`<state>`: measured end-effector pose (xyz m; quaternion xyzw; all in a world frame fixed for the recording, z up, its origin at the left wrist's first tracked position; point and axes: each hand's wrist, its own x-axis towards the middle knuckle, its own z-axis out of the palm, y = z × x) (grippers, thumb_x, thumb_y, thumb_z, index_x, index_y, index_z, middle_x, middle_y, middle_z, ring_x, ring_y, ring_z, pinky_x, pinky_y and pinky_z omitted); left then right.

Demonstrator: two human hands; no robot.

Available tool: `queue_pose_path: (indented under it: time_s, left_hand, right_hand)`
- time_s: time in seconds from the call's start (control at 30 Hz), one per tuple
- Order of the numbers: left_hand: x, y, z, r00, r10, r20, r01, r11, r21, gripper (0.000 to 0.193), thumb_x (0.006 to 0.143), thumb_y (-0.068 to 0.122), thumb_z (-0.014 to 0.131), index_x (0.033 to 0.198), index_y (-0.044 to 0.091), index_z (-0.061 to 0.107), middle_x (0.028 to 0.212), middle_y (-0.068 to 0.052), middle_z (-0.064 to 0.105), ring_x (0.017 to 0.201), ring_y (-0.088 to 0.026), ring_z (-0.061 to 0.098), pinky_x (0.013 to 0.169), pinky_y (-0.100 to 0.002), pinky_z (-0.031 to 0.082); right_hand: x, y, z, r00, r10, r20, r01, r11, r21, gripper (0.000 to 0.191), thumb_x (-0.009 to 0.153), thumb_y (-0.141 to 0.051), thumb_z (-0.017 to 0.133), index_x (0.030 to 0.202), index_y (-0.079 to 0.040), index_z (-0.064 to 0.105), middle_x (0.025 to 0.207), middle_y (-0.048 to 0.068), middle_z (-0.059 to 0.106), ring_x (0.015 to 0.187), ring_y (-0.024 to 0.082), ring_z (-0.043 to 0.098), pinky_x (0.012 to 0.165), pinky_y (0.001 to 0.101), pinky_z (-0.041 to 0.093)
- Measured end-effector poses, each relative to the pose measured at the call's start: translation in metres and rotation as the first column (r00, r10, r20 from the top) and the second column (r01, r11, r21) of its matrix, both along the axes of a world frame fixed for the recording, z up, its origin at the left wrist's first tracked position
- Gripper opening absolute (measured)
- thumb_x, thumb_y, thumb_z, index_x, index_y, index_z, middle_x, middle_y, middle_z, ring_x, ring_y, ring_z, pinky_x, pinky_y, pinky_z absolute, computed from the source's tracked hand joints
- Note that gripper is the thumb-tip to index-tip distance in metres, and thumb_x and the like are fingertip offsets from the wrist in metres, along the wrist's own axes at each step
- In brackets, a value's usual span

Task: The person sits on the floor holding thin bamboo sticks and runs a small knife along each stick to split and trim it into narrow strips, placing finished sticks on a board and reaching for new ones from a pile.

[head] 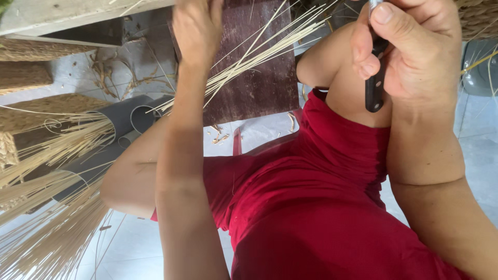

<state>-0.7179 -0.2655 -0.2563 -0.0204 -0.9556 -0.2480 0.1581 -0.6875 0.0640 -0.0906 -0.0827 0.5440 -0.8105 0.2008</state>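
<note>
My right hand (410, 46) is closed around the black handle of a knife (374, 88), held up above my right knee; the blade runs out of the top of the view. My left hand (197, 26) lies on a dark brown board (259, 88) that stands in front of my knees. Its fingertips are cut off by the top edge. A fan of thin pale straw strips (249, 57) lies across the board just right of that hand. Whether the hand grips the board or the strips is not visible. Red cloth (321, 207) covers my lap.
Grey plastic tubes (124, 114) on the left hold long bundles of straw (46, 223) that spread to the lower left. Woven mats or baskets (31, 72) are stacked at the far left, another woven piece (480, 18) at the top right. Shavings (220, 137) litter the pale tiled floor.
</note>
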Motion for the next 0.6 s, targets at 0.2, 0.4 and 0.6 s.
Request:
queue_pose_path:
  time_s: [0.2,0.4,0.6]
  left_hand:
    - [0.056,0.016,-0.024,0.971,0.075,0.226,-0.078,0.997,0.004,0.02,0.079,0.017,0.084,0.09,0.011,0.068,0.1,-0.01,0.065,0.096,-0.032,0.062,0.079,-0.048,0.052]
    - [0.062,0.015,-0.043,0.97,0.071,0.231,-0.031,0.984,-0.173,0.02,0.086,0.02,0.079,0.096,0.009,0.066,0.106,-0.012,0.062,0.102,-0.031,0.06,0.08,-0.048,0.049]
    - [0.059,0.01,-0.036,0.989,0.028,0.142,0.02,0.945,-0.325,0.013,0.092,0.016,0.073,0.098,0.008,0.064,0.096,-0.01,0.067,0.092,-0.028,0.064,0.074,-0.045,0.048]
  right_hand:
    - [0.001,-0.001,0.0,1.0,0.012,-0.007,-0.012,1.0,0.011,0.018,0.118,-0.012,0.064,0.113,0.005,0.064,0.079,0.021,0.063,0.052,0.018,0.052,0.055,0.0312,0.043]
    - [0.003,-0.002,-0.004,1.0,-0.017,-0.002,0.017,1.0,0.027,0.019,0.12,-0.009,0.063,0.107,0.005,0.063,0.081,0.022,0.064,0.054,0.02,0.053,0.053,0.0316,0.044]
    - [0.007,0.007,-0.014,1.0,-0.018,-0.023,0.017,1.0,-0.019,0.021,0.119,-0.006,0.062,0.103,0.007,0.062,0.086,0.023,0.065,0.059,0.024,0.056,0.055,0.033,0.043]
